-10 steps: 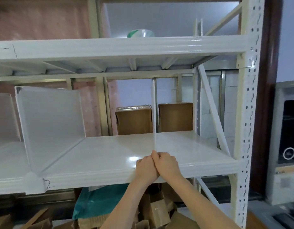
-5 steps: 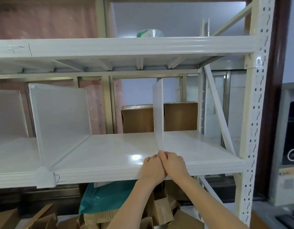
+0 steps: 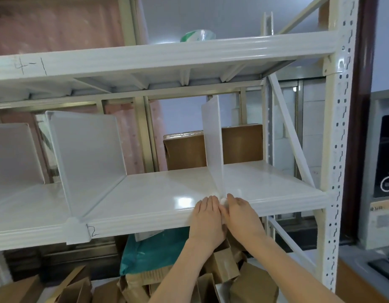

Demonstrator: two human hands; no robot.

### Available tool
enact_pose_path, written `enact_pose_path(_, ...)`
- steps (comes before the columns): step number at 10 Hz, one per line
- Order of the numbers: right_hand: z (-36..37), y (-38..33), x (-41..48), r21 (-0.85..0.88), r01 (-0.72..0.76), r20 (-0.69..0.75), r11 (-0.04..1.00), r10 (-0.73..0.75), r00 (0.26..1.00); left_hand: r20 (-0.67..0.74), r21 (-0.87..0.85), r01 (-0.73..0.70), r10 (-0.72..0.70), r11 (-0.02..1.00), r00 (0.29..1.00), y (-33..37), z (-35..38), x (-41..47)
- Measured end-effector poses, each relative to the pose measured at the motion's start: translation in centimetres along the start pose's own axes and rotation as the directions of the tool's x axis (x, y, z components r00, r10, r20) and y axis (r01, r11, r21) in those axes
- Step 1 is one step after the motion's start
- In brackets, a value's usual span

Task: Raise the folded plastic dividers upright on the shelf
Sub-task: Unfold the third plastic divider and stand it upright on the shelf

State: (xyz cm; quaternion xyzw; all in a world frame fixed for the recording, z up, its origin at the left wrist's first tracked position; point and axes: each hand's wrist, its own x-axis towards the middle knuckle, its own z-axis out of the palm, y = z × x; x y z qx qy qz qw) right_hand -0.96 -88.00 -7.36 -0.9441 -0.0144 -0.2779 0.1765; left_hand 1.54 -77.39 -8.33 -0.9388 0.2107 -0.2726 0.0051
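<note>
Hands meet at the shelf's front lip point(image 3: 276, 199): the left hand point(image 3: 207, 217) and right hand point(image 3: 243, 215) press side by side, fingers flattened over the white foot clip of the divider point(image 3: 213, 143) (whether they pinch it I cannot tell, the clip being mostly covered); directly beyond the fingertips that panel stands upright on the shelf, its long axis running front to back toward the cardboard boxes point(image 3: 187, 149); both hands sit equally near its base; further left along the lip, another divider point(image 3: 86, 154) stands upright too, clipped over the edge.
</note>
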Motion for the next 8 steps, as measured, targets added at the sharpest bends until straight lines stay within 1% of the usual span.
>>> enact_pose_path(1,0.1,-0.2,-0.8,-0.066,0.006,0.001,0.998,-0.006,1.0,-0.023,0.003,0.006,-0.006,1.0,1.0,-0.2,0.4,-0.4)
enact_pose_path(2,0.0,-0.7,-1.5,-0.104,-0.021,-0.009,0.994,0.021,1.0,-0.036,0.018,0.006,-0.005,1.0,0.999,0.0,0.6,-0.7)
enact_pose_path(3,-0.2,-1.0,-1.7,-0.142,-0.03,0.011,0.989,0.032,0.999,-0.027,0.033,-0.009,0.01,0.999,1.0,0.0,0.3,-1.1)
enact_pose_path(4,-0.8,-1.0,-2.0,-0.167,-0.016,0.059,0.986,0.026,0.998,-0.001,-0.017,-0.001,0.001,1.0,1.0,0.0,-0.7,-2.0)
enact_pose_path(5,-1.7,-0.7,-2.0,-0.14,0.009,0.123,0.99,0.009,0.992,0.072,-0.123,0.068,-0.06,0.99,0.996,0.2,-1.7,-2.8)
enact_pose_path(6,-3.2,0.0,-1.7,-0.128,0.047,0.183,0.991,-0.023,0.983,0.129,-0.175,0.111,-0.089,0.978,0.988,0.5,-3.5,-2.8)
enact_pose_path(7,-5.1,0.7,-1.9,-0.116,0.151,0.348,0.982,-0.102,0.932,0.244,-0.097,0.144,-0.117,0.985,0.963,0.5,-5.2,-3.2)
enact_pose_path(8,-5.9,0.9,-2.2,-0.162,0.297,0.439,0.941,-0.201,0.876,0.278,0.019,0.195,-0.192,0.981,0.941,0.8,-6.0,-3.8)
